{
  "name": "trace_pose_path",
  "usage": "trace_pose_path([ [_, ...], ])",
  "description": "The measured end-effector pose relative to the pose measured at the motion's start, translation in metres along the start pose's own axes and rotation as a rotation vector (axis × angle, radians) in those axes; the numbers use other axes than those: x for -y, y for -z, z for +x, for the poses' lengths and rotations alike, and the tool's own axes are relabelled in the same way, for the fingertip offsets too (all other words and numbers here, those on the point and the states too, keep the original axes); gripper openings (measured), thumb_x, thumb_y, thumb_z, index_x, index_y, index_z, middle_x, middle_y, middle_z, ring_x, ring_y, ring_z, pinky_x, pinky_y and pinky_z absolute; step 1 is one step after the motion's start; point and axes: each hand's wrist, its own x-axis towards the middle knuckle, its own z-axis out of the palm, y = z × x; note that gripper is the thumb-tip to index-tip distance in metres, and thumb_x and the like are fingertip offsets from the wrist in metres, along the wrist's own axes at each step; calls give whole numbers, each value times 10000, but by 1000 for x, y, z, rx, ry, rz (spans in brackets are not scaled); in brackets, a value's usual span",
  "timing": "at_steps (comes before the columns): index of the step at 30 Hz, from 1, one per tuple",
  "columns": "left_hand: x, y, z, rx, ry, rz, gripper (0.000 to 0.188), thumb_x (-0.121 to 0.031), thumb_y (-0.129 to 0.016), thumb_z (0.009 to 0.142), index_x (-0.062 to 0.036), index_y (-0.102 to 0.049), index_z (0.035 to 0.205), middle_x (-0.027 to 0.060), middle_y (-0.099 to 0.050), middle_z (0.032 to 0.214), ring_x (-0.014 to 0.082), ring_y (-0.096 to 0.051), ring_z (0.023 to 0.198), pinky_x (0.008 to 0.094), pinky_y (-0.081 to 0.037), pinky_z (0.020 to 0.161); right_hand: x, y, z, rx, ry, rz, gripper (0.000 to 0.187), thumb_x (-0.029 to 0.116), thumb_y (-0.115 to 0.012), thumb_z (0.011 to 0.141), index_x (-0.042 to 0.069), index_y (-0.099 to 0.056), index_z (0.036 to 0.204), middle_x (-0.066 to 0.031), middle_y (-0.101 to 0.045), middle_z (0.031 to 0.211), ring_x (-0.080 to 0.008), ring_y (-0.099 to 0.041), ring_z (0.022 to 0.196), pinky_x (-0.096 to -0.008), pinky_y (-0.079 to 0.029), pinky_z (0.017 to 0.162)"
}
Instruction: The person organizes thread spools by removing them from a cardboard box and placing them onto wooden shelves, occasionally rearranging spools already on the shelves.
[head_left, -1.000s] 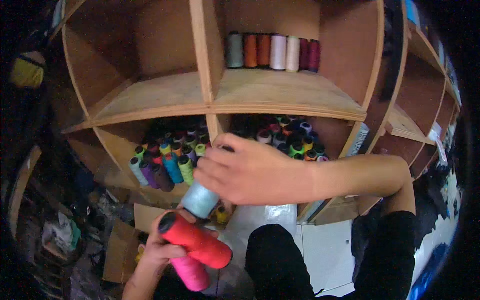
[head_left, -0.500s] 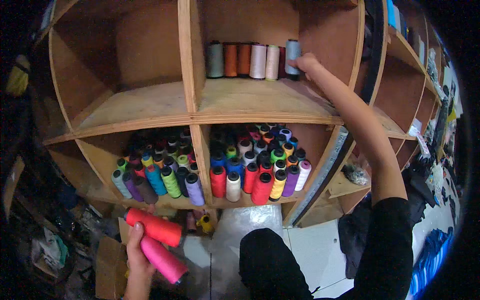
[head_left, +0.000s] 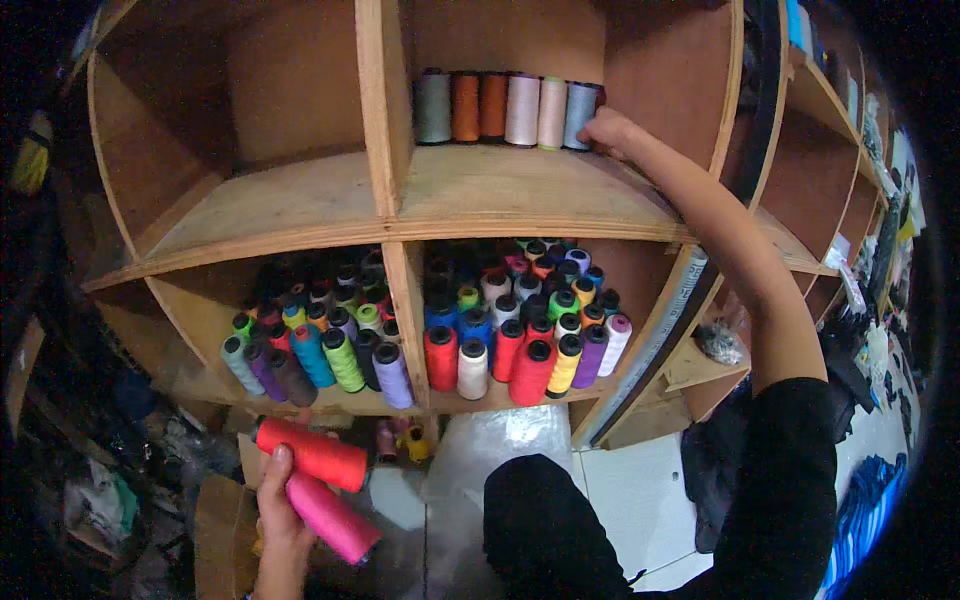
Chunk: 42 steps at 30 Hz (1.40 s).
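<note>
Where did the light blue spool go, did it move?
Yes. The light blue spool went up from the lower shelf level to the upper shelf, right hand on it.

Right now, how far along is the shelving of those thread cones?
Done: six cones stand in a row on the upper shelf. In hand: the right hand rests at the light blue cone, last in the row. Left: the left hand holds a red cone and a pink cone.
</note>
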Motion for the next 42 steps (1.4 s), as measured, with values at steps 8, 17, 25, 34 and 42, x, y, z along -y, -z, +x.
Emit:
trace_pose_path([
  [8, 4, -17, 1, 55, 7, -154, 461, -143, -611, 828, -35, -418, 1233, 141, -543, 1128, 250, -535, 1063, 386, -429, 921, 77, 6, -141, -625, 834, 129, 269, 211, -584, 830, 70, -584, 1060, -121, -648, 875, -227, -641, 714, -323, -514, 644],
  [17, -1, -18, -15, 215, 124, 634, 460, -69, -725, 716, -4, -535, 1130, 68, -612, 996, 140, -579, 900, 311, -472, 827, 172, -141, -324, 454, 1368, 473, 417, 296, -634, 798, -39, -508, 1011, -195, -544, 813, -329, -576, 721, -388, -482, 636],
  [25, 0, -37, -27, 303, 105, 208, 750, 103, -701, 642, 59, -355, 1305, 195, -503, 1244, 247, -493, 1156, 363, -395, 984, 146, -11, -280, 272, 1135, 210, 320, 284, -607, 773, -10, -644, 894, -153, -644, 770, -287, -628, 674, -358, -509, 616],
  [34, -1, -26, -16, 246, 51, 332, 616, 126, -640, 681, 66, -403, 1247, 189, -544, 1189, 245, -517, 1131, 346, -428, 958, 59, 141, -79, -233, 211, -730, 377, 232, -668, 748, -9, -610, 1033, -155, -644, 912, -249, -635, 837, -361, -519, 702],
  [42, 5, -24, -12, 183, 53, 371, 602, 89, -660, 691, 58, -412, 1238, 177, -572, 1147, 219, -544, 1084, 330, -435, 941, 2, 77, 30, -262, 315, -900, 396, 134, -719, 627, 35, -635, 1001, -182, -627, 997, -330, -602, 936, -393, -501, 779],
])
